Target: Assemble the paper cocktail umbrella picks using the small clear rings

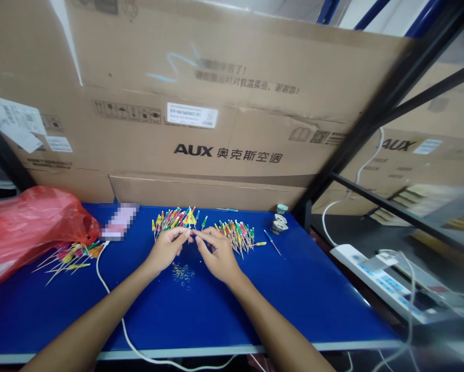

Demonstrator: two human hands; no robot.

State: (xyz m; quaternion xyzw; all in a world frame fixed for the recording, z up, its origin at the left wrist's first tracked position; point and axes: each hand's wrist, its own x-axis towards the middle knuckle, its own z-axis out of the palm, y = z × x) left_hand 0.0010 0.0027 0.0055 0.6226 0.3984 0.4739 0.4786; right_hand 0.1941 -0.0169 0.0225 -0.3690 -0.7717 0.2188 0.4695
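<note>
My left hand [167, 249] pinches the stick of a small yellow paper umbrella [190, 218], which stands upright and partly spread. My right hand [218, 253] meets it at the stick, its index fingertip close to the left fingertips; whether it grips anything is too small to tell. Behind my hands lie two heaps of folded colourful umbrellas on wooden sticks, a left heap [165, 219] and a right heap [237, 235]. Small clear rings [182, 275] are scattered on the blue table [201, 320] just below my hands.
At the left, a red plastic bag [34, 227] lies beside more umbrellas [71, 258] and a blurred phone-like object [119, 222] with a white cable. Small stacked pieces [280, 223] stand back right. A cardboard box [216, 129] rises behind; a power strip [379, 281] is right.
</note>
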